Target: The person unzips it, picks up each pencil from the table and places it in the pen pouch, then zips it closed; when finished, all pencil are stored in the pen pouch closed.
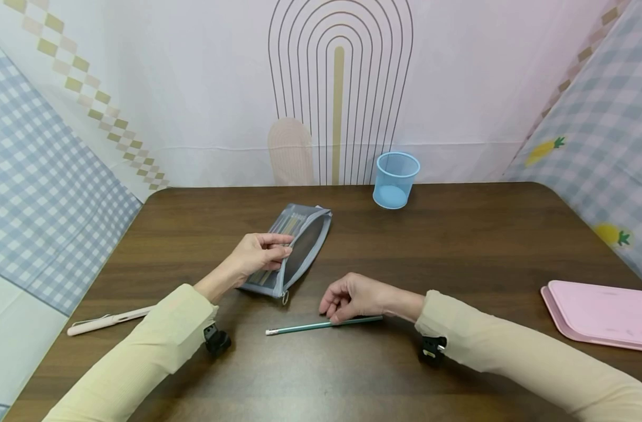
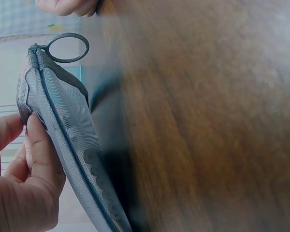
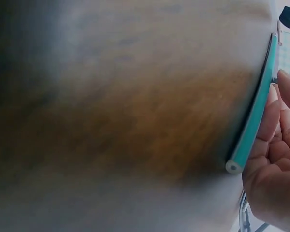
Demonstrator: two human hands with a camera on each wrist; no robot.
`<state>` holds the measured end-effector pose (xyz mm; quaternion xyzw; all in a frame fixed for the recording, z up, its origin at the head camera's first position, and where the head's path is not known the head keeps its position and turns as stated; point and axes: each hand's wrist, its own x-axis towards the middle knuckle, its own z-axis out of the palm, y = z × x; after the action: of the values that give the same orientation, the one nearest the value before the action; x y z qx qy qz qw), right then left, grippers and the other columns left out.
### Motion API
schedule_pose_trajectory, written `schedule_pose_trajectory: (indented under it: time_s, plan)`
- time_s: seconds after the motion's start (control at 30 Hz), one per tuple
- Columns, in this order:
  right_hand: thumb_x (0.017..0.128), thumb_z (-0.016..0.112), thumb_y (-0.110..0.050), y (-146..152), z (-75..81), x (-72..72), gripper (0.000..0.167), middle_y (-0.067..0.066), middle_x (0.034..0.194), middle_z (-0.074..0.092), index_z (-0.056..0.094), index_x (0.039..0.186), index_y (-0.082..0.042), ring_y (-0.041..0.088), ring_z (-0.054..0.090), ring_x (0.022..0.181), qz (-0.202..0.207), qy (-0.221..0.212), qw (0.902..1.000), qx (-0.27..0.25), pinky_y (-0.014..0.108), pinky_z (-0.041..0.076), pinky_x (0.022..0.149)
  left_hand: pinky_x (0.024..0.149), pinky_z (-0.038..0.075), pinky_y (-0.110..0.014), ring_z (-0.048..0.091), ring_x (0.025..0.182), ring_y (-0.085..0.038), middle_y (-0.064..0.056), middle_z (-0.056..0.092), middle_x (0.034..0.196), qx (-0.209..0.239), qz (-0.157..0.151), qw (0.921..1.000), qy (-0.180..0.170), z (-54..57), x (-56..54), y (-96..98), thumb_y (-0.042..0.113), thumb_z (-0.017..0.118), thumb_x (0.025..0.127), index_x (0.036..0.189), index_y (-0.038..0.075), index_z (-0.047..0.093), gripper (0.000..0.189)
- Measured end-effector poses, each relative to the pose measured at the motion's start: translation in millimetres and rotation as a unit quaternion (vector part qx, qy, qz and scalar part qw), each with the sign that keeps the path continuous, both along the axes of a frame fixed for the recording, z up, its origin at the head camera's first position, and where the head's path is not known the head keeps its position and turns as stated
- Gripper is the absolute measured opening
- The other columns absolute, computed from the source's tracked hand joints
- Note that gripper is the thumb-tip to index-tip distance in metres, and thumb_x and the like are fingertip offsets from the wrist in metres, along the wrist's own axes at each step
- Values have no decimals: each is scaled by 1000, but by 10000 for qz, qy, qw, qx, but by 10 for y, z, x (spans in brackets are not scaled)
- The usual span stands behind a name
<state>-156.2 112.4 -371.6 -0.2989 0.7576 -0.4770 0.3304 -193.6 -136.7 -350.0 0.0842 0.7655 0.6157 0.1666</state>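
Observation:
My left hand (image 1: 257, 255) pinches the near edge of a grey mesh pencil case (image 1: 311, 249) between thumb and fingers. The case lies tilted with its zip mouth gaping toward the right, and slim items show through its side. A ring pull (image 2: 67, 47) hangs at the zip's end in the left wrist view. A green pencil (image 1: 305, 327) with a white eraser end lies on the table in front of the case. Right above it is my right hand (image 1: 355, 297), fingers loosely curled, the thumb tip at the pencil's middle. In the right wrist view the pencil's unsharpened-looking end (image 3: 234, 167) faces the camera.
A white pen (image 1: 109, 320) lies at the left, partly behind the left sleeve. A blue mesh cup (image 1: 396, 181) stands at the table's back edge. At the right edge sits a pink flat case (image 1: 603, 313). Patterned cloth hangs behind and at both sides.

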Motion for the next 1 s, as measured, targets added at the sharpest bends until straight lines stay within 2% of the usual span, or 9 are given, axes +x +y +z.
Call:
schedule_pose_trajectory:
  time_s: [0.17, 0.33, 0.53, 0.73, 0.87, 0.93, 1.0]
  plan:
    - [76, 72, 4, -8, -1, 32, 17, -1, 75, 64, 68, 92, 2, 2, 51, 58, 180, 611, 9978, 161, 15, 43, 54, 65, 53, -20, 60, 69, -2, 0, 65, 88, -122, 93, 9998, -152, -28, -31, 15, 6, 62, 88, 126, -6, 55, 40]
    - [76, 73, 2, -22, 20, 50, 13, -4, 72, 60, 68, 87, -3, 0, 48, 57, 408, 1307, 9897, 407, 15, 43, 54, 65, 53, -19, 59, 69, -1, 4, 65, 85, -97, 110, 9997, -185, -15, -23, 20, 6, 62, 88, 127, -6, 55, 41]
    - [78, 69, 3, -47, 52, 85, 11, -8, 69, 57, 67, 82, -7, -1, 48, 60, 582, 1728, 9808, 690, 15, 43, 55, 65, 53, -20, 59, 70, -2, -2, 65, 91, -135, 103, 9997, -188, -5, -9, 23, 7, 62, 89, 128, -5, 55, 41]
    - [76, 65, 3, -88, 55, 106, 14, -10, 66, 53, 64, 77, -10, -3, 45, 59, 660, 2255, 9667, 1012, 14, 41, 55, 65, 53, -20, 60, 70, -2, -9, 65, 97, -114, 127, 9996, -209, -7, -9, 23, 6, 62, 89, 127, -5, 55, 41]
    - [75, 64, 3, -95, 57, 116, 14, -11, 66, 52, 63, 75, -11, -3, 45, 60, 682, 2453, 9610, 1084, 14, 40, 55, 65, 53, -19, 60, 70, -2, -7, 66, 96, -93, 129, 9996, -212, -6, -14, 20, 6, 62, 89, 128, -5, 55, 41]
    - [74, 63, 2, -86, 64, 117, 14, -11, 67, 51, 62, 75, -12, -3, 45, 60, 659, 2494, 9604, 1051, 14, 40, 55, 65, 53, -19, 60, 70, -2, -4, 66, 94, -76, 133, 9996, -225, -10, -18, 18, 6, 62, 89, 128, -5, 55, 41]
    - [75, 62, 2, -64, 77, 109, 13, -10, 67, 52, 63, 75, -11, -3, 46, 60, 560, 2418, 9645, 901, 14, 42, 55, 65, 53, -19, 60, 70, -2, -3, 66, 93, -50, 133, 9996, -237, -15, -21, 15, 6, 62, 89, 128, -5, 54, 42]
